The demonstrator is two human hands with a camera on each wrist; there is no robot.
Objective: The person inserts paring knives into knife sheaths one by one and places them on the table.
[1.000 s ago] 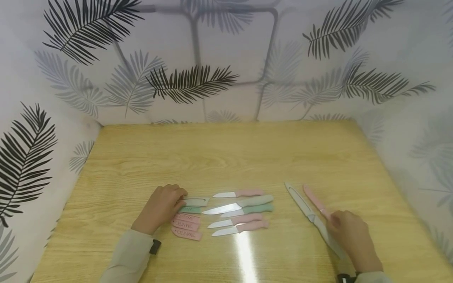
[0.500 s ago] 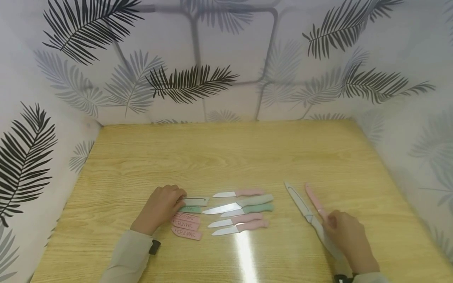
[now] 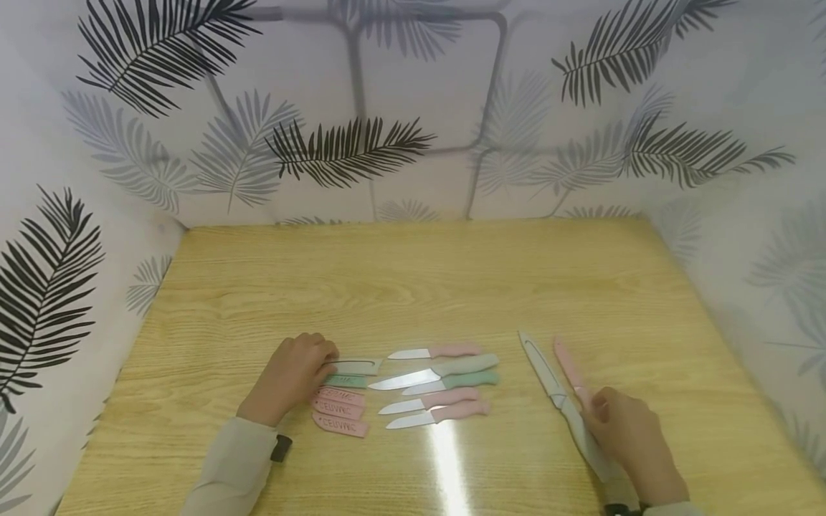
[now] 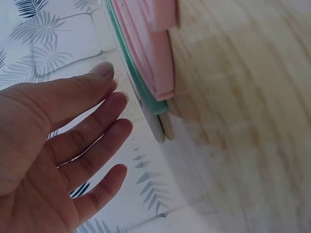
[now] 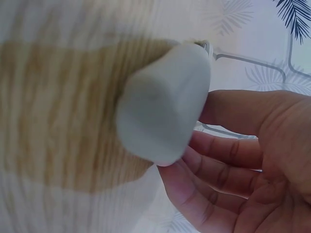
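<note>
My left hand (image 3: 290, 376) is beside the left ends of a row of knife sheaths: one cream (image 3: 355, 368), one green (image 3: 347, 381) and pink ones (image 3: 340, 426) with lettering. In the left wrist view, its loosely bent fingers (image 4: 104, 145) show a gap from the sheaths, with nothing held. My right hand (image 3: 629, 433) pinches the handle of a sheathed pink knife (image 3: 569, 362), which points away from me. Alongside lies a sheathed cream knife (image 3: 548, 369); its thick handle end (image 5: 155, 107) hides most of the pink handle in the right wrist view.
Several bare knives lie between the hands, blades pointing left: pink ones (image 3: 454, 350), a cream one (image 3: 467, 365) and a green one (image 3: 474, 380). The wooden table (image 3: 413, 287) meets leaf-patterned cloth (image 3: 413, 193) at its back and sides.
My right hand has shifted slightly left with the pink knife's handle, and the cream knife's handle has swung left too. The left hand has barely moved.
</note>
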